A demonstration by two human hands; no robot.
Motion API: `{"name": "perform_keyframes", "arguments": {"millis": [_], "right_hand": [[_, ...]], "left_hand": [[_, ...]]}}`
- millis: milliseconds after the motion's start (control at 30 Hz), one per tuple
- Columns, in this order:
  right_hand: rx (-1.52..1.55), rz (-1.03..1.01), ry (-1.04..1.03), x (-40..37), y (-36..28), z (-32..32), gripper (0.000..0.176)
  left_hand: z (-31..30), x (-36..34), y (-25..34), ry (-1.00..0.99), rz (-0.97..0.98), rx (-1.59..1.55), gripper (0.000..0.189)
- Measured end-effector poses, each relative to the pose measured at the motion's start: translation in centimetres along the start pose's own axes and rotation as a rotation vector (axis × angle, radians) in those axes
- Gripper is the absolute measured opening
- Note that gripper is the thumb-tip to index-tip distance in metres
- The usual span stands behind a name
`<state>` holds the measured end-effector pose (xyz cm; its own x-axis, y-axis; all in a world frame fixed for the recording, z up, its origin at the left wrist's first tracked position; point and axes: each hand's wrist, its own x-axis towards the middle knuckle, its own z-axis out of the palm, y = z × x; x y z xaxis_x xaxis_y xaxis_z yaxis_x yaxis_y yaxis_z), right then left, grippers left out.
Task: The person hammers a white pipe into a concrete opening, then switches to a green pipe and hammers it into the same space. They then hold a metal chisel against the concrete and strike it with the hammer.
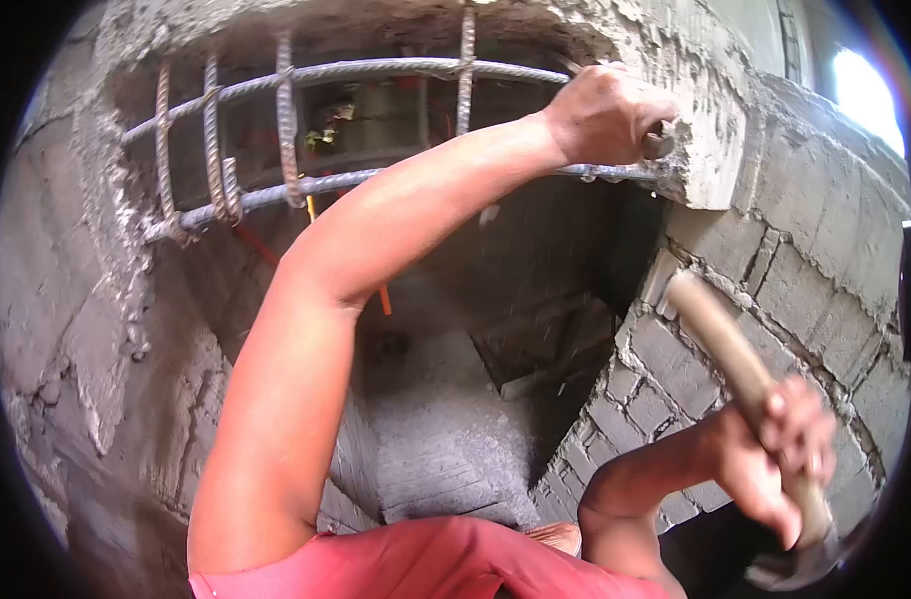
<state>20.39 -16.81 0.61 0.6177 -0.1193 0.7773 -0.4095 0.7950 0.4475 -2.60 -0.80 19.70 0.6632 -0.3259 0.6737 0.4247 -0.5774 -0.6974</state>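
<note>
My left hand (615, 115) reaches up to the broken edge of the concrete beam (715, 165), closed around a chisel-like metal tool (659, 141); only its blunt round end shows clearly. Lower right, my right hand (780, 464) grips the wooden handle of a hammer (720, 334). The handle slants up and left, and the blurred metal head (797, 571) is below the hand. Bare rebar (375, 68) with crossing ties runs through the opening in the concrete, passing behind my left hand and forearm.
A brick wall (665, 374) stands on the right, and rough plastered wall (56, 260) on the left. Below the beam is a deep gap with a dusty concrete surface (445, 429) at its bottom. An orange strip (385, 299) hangs beside my left arm.
</note>
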Motion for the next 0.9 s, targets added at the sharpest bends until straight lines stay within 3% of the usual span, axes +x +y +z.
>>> {"name": "perform_keyframes", "arguments": {"millis": [33, 100, 133, 167, 233, 267, 367, 433, 467, 500, 533, 567, 600, 633, 667, 700, 767, 833, 900], "right_hand": [[0.01, -0.143, -0.059, 0.5, -0.5, -0.4, 0.078], [-0.572, -0.375, -0.024, -2.4, 3.6, -0.6, 0.08], [-0.452, -0.149, 0.298, -6.1, 8.7, 1.6, 0.074], [-0.799, 0.097, -0.067, -11.0, 13.4, -0.2, 0.059], [-0.195, 0.95, -0.137, -9.4, 12.8, 1.2, 0.056], [-0.349, 0.969, -0.065, -9.4, 11.8, 1.2, 0.06], [0.344, 0.73, 0.136, -7.9, 9.4, -0.6, 0.067], [0.202, 0.454, 0.002, -3.4, 5.4, 0.7, 0.069], [-0.09, 0.194, -0.019, -1.6, 3.7, 0.7, 0.067], [0.132, 0.087, 0.117, -0.2, 2.4, 2.3, 0.07], [0.005, -0.155, 0.042, 1.0, 1.2, 0.4, 0.073], [-0.099, -0.253, -0.183, 1.1, 1.1, -0.4, 0.053], [-0.94, -0.451, 0.148, -1.3, 3.9, -1.3, 0.07], [-0.6, 0.004, 0.05, -6.3, 8.5, -1.0, 0.062], [-0.963, 0.485, -0.148, -10.4, 11.7, 0.7, 0.049], [-0.971, 0.503, -0.154, -11.1, 11.1, 0.2, 0.049], [-0.256, 1.064, -0.026, -10.3, 11.8, -0.5, 0.048], [-0.015, 0.865, 0.073, -10.8, 10.6, -1.8, 0.052], [0.179, 0.523, 0.057, -6.1, 7.7, 0.8, 0.057]], "left_hand": [[0.2, -0.1, 0.0, 0.035, 0.004, -0.007, 0.022], [0.0, 0.0, 0.0, 0.07, 0.028, -0.018, 0.021], [0.0, 0.2, 0.1, 0.064, 0.024, -0.007, 0.02], [-0.1, 0.1, 0.2, 0.056, 0.011, 0.008, 0.018], [-0.6, 0.1, 0.3, 0.029, -0.005, 0.024, 0.016], [-0.3, 0.2, -0.2, 0.071, 0.009, 0.014, 0.017], [-0.3, 0.1, -0.3, 0.051, 0.011, 0.009, 0.021], [-0.3, -0.2, 0.0, 0.076, 0.013, -0.007, 0.024], [-0.4, -0.1, 0.0, 0.055, 0.013, -0.002, 0.023], [-0.2, -0.2, -0.2, 0.082, 0.021, -0.006, 0.022], [-0.2, -0.2, -0.3, 0.068, 0.019, -0.005, 0.022], [0.0, -0.2, -0.5, 0.056, 0.017, -0.009, 0.021], [0.2, -0.2, -0.6, 0.099, 0.032, -0.026, 0.02], [0.2, 0.0, -0.8, 0.102, 0.03, -0.024, 0.02], [0.1, 0.1, -1.0, 0.12, 0.038, -0.011, 0.02], [0.1, -0.2, -0.7, 0.13, 0.034, -0.009, 0.02], [-0.6, -0.1, -0.4, 0.08, 0.023, 0.001, 0.021], [-0.1, -0.1, -0.5, 0.098, 0.007, -0.019, 0.019], [-0.4, 0.2, -0.7, 0.088, 0.008, -0.02, 0.019]]}}
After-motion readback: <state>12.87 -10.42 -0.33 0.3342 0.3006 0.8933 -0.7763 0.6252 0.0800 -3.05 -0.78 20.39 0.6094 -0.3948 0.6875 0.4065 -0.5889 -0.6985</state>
